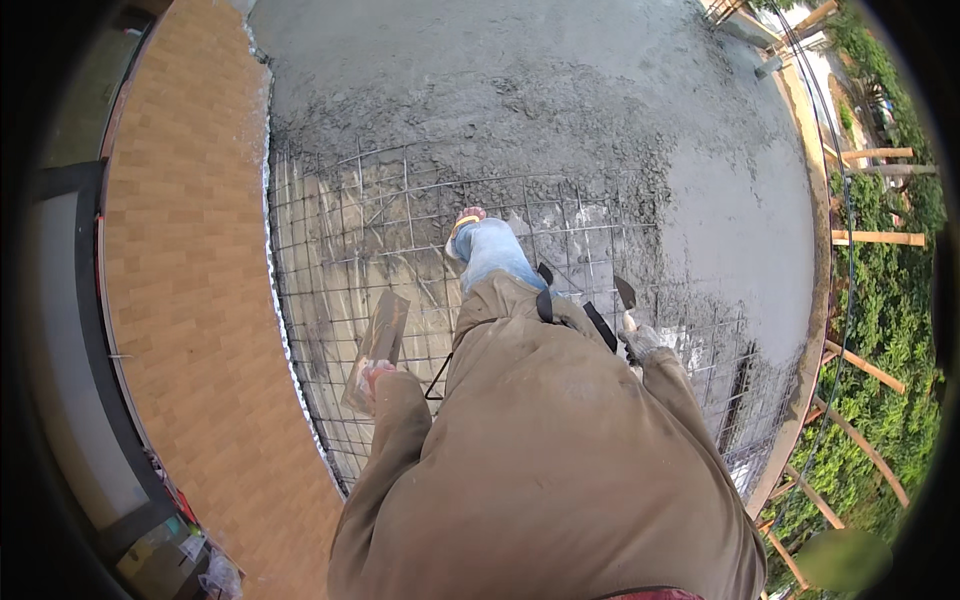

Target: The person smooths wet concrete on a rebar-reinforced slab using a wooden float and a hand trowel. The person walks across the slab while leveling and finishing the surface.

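My left hand [380,372] is closed on a flat rectangular float [382,322] smeared with pale residue, held out at my left side above the wire mesh [318,260]. My gloved right hand [642,340], at my right side, grips a small pointed trowel [625,293], its dark blade toward the front. One sandaled foot [466,222] in light blue jeans is forward on the mesh, beside the rough edge of wet grey concrete [520,110]. Pale sheeting shows under the mesh. My brown shirt fills the lower middle of the view.
A wood-look tiled surface [185,240] with a ragged white edge runs along the left. Smooth concrete [745,260] lies at the right, bordered by a formwork board [815,300]. Beyond that are dark cables, wooden poles [878,238] and green foliage [860,450].
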The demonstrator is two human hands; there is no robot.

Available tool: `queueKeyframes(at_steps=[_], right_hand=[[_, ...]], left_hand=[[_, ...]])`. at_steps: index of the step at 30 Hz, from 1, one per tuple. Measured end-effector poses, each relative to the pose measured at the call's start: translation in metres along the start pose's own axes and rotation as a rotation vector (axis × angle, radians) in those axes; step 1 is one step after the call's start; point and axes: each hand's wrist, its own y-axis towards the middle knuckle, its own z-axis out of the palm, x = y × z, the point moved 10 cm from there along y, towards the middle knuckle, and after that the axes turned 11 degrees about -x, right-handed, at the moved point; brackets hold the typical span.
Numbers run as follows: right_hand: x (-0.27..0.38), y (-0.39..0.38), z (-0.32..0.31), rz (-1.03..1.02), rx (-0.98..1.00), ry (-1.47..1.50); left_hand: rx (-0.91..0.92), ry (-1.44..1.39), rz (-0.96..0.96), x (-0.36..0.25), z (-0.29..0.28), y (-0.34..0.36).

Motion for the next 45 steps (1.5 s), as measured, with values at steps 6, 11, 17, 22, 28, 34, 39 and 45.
queueKeyframes(at_steps=[6, 11, 17, 22, 28, 34, 39, 45], right_hand=[[-0.067, -0.022, 0.034, 0.109, -0.124, 0.012], [-0.105, -0.072, 0.078, 0.251, -0.171, 0.048], [-0.088, -0.134, 0.125, 0.4, -0.246, 0.33], [-0.056, -0.193, 0.172, 0.557, -0.305, 0.454], [0.008, -0.255, 0.252, 0.712, -0.189, 0.747], [0.058, -0.335, 0.35, 1.084, -0.304, 0.934], [0.108, -0.385, 0.418, 1.275, -0.241, 1.138], [0.165, -0.429, 0.466, 1.435, -0.248, 1.274]], left_hand=[[0.108, -0.132, -0.075, -0.06, 0.081, -0.05], [0.398, 0.01, 0.156, -0.147, 0.175, -0.11], [0.678, 0.17, 0.407, -0.25, 0.299, -0.223], [0.864, 0.272, 0.588, -0.31, 0.398, -0.327], [1.092, 0.386, 0.715, -0.328, 0.5, -0.447], [1.252, 0.561, 0.762, -0.28, 0.518, -0.581], [1.411, 0.691, 0.812, -0.22, 0.479, -0.647], [1.497, 0.823, 0.799, -0.155, 0.446, -0.66]])
